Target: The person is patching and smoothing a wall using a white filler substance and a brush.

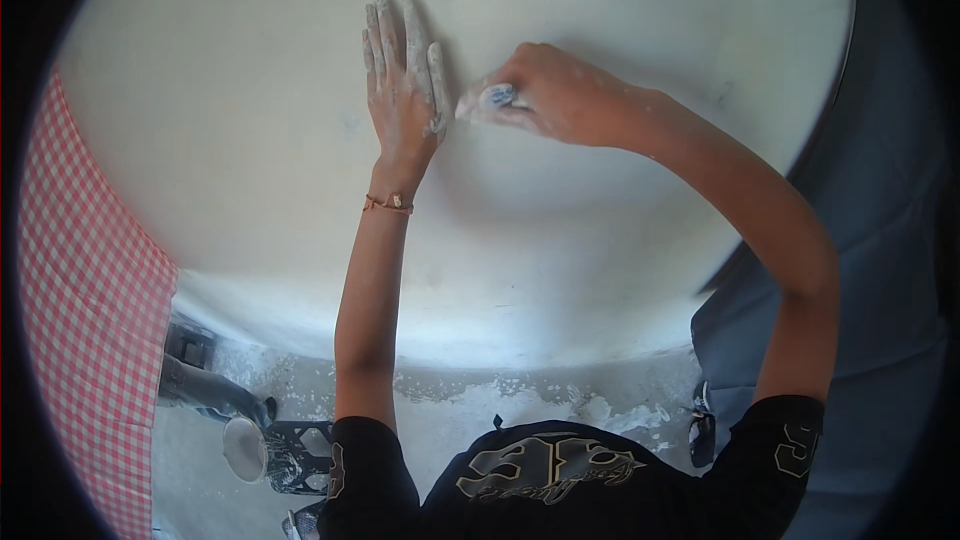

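Note:
My left hand [403,75] lies flat against a pale, off-white wall [270,130], its fingers stretched out and apart, pointing up. White powder or paste coats the fingers. Just to its right, my right hand [525,95] is closed in a pinch close to the wall, with the fingertips near the left thumb. A small blue patch shows at the right thumb. Whatever the right fingers grip, if anything, is hidden behind them. Faint darker smudges mark the wall surface around both hands.
A red-and-white checked cloth [95,310] hangs at the left, a grey-blue cloth [830,340] at the right. On the white-spattered floor [440,410] stand a black plastic stool [290,455] and a pale round container [243,448]. Another person's leg [210,385] shows at lower left.

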`<state>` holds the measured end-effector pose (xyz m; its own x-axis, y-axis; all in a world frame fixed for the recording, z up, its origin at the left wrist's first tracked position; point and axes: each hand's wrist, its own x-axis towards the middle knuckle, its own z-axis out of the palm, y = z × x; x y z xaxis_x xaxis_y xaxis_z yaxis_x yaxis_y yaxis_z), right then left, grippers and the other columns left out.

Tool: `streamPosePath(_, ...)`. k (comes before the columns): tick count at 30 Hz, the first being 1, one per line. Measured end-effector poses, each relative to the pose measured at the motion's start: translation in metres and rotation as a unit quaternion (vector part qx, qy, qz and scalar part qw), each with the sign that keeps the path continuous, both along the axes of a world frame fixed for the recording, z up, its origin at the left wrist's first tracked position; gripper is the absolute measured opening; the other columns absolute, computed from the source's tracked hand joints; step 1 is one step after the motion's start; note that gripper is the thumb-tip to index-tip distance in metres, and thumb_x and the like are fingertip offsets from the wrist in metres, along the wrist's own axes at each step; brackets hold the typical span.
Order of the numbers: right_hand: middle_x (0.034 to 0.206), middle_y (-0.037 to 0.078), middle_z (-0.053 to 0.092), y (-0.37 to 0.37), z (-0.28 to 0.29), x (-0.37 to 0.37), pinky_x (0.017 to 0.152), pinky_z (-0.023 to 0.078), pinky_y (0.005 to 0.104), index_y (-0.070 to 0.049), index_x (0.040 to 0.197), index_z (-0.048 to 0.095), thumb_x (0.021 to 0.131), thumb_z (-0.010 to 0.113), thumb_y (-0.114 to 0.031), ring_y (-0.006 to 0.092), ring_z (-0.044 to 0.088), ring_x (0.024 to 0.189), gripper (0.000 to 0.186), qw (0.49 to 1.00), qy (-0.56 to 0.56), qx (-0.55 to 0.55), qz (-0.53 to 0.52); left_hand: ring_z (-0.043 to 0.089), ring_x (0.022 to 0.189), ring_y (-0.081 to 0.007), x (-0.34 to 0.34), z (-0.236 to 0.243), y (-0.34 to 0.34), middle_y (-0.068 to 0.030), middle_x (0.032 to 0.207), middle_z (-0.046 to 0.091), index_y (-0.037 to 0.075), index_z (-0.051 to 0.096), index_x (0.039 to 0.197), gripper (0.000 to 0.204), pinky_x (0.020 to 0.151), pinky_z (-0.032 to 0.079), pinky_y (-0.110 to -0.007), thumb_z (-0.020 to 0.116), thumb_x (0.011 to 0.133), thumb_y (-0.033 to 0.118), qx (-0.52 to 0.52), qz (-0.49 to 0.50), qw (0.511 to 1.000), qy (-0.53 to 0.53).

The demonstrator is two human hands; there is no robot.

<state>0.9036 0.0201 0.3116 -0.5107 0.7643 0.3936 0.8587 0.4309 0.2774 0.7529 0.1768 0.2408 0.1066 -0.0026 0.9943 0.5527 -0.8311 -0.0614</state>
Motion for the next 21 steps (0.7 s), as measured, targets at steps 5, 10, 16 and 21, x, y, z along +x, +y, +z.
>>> streamPosePath(5,0.117,0.014,0.076,0.007,0.052,0.003,0.091,0.062,0.0419,-0.006,0.114,0.076,0.096,0.07,-0.01,0.0293,0.072,0.114,0.019,0.94,0.026,0.324,0.103,0.027,0.159,-0.0467,0.0,0.006,-0.006,-0.0213,0.173,0.032,-0.004,0.037,0.163,0.054,0.129,0.026,-0.056,0.042,0.114,0.02,0.013,-0.023,1.0,0.001)
streamPosePath(10,0.128,0.017,0.073,0.004,0.039,0.003,0.094,0.064,0.0367,-0.001,0.117,0.076,0.094,0.067,-0.003,0.0301,0.073,0.117,0.024,0.905,-0.082,0.411,0.074,0.027,0.159,-0.0473,0.008,0.006,0.001,-0.0263,0.171,0.032,-0.006,0.032,0.164,0.059,0.13,0.025,-0.055,0.041,0.113,0.021,0.024,-0.057,0.997,-0.043)
streamPosePath(16,0.137,0.008,0.072,0.001,-0.019,-0.015,0.099,0.062,0.0391,-0.011,0.133,0.073,0.091,0.071,-0.004,0.0269,0.075,0.11,0.043,0.994,-0.095,0.042,-0.026,0.026,0.159,-0.0471,0.004,-0.015,0.011,-0.0279,0.17,0.032,-0.008,0.034,0.163,0.058,0.13,0.024,-0.056,0.041,0.111,0.018,-0.006,-0.089,0.994,-0.059)
streamPosePath(21,0.124,0.008,0.077,0.008,0.035,-0.003,0.095,0.062,0.0365,-0.011,0.123,0.077,0.094,0.073,-0.003,0.0258,0.076,0.107,0.031,0.988,0.066,0.134,0.049,0.027,0.159,-0.0472,0.005,-0.019,0.012,-0.026,0.171,0.033,-0.007,0.037,0.162,0.056,0.129,0.025,-0.057,0.042,0.111,0.016,0.004,-0.084,0.996,-0.04)
